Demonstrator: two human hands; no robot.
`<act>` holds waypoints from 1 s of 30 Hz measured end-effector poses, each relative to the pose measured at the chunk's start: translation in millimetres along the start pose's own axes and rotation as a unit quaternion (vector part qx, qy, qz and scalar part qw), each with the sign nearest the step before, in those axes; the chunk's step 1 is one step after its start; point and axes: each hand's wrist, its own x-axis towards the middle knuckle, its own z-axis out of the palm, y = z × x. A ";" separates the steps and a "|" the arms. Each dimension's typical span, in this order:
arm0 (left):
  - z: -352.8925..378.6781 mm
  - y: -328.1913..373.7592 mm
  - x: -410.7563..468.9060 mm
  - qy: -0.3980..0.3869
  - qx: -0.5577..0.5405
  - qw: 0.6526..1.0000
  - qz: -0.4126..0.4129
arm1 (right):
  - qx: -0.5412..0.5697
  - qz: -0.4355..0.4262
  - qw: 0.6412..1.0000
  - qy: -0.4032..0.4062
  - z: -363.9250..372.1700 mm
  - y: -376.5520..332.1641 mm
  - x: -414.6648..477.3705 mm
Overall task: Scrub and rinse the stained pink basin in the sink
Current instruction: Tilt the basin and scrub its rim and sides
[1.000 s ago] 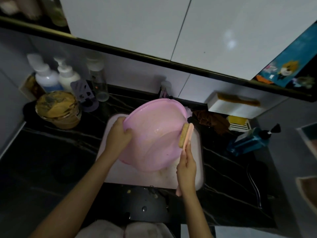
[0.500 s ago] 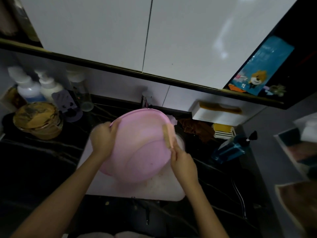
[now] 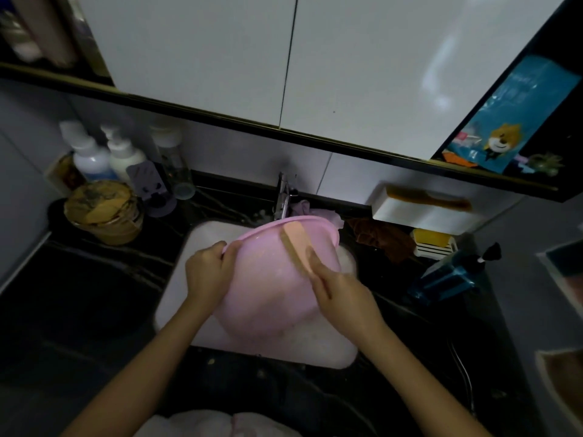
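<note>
- Left hand [image 3: 206,272] grips rim of round pink plastic basin [image 3: 268,288], tilted over white sink [image 3: 175,288]; we judge for access.
- Right hand [image 3: 344,298] grasps flat peach scrub brush [image 3: 295,241], pressed on basin to scrub.

The sink [image 3: 176,279] sits in the middle of the desk [image 3: 79,294], with the faucet [image 3: 284,197] at its far edge. In it the basin [image 3: 268,294] stands tilted, rim toward the faucet. The left hand [image 3: 208,272] grips the rim's left side, and the right hand [image 3: 344,298] holds a brush [image 3: 296,244] against the basin's upper right. Pump bottles [image 3: 88,152] stand at the desk's far left corner, behind a lidded tin [image 3: 101,212]. Right of the sink lies a cloth [image 3: 381,238]. Behind it a comb [image 3: 429,198] lies on a box [image 3: 419,216].
</note>
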 end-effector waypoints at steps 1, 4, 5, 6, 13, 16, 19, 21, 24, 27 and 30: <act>1.0 3.0 -0.4 -0.002 0.008 1.000 0.008 | -0.034 -0.020 0.999 -0.001 0.7 -1.4 -4.7; 2.4 8.9 -1.1 0.001 0.023 1.000 0.020 | -0.059 0.074 0.995 0.030 -10.8 28.9 11.4; 2.5 8.4 -0.7 0.004 0.025 1.000 0.014 | -0.040 0.117 0.992 0.034 -14.4 31.1 15.1; 2.7 7.3 -0.9 0.006 0.026 1.000 0.010 | -0.022 0.136 0.990 0.039 -13.3 27.7 14.1; 2.4 14.0 -4.7 -0.007 0.029 0.999 0.037 | -0.078 0.023 0.996 0.038 5.7 0.7 -1.1; 5.2 20.8 -7.8 -0.015 0.033 0.998 0.057 | -0.053 0.149 0.985 0.074 -6.1 14.6 19.7; 7.8 25.8 -9.0 -0.023 0.029 0.997 0.065 | -0.001 0.082 0.994 0.069 12.8 -13.2 2.0; 6.6 24.2 -8.5 -0.023 0.019 0.998 0.060 | -0.009 -0.024 0.999 0.030 26.3 -25.0 -19.8; 3.2 23.2 -10.3 -0.033 0.001 0.997 0.072 | -0.071 0.034 0.995 0.054 15.1 -4.7 -5.6; 5.0 27.7 -11.6 -0.031 0.007 0.996 0.087 | -0.036 0.102 0.990 0.088 4.3 -1.3 5.0; 4.2 23.2 -8.6 -0.041 0.001 0.997 0.069 | -0.063 -0.031 0.997 0.036 21.1 -15.7 -16.0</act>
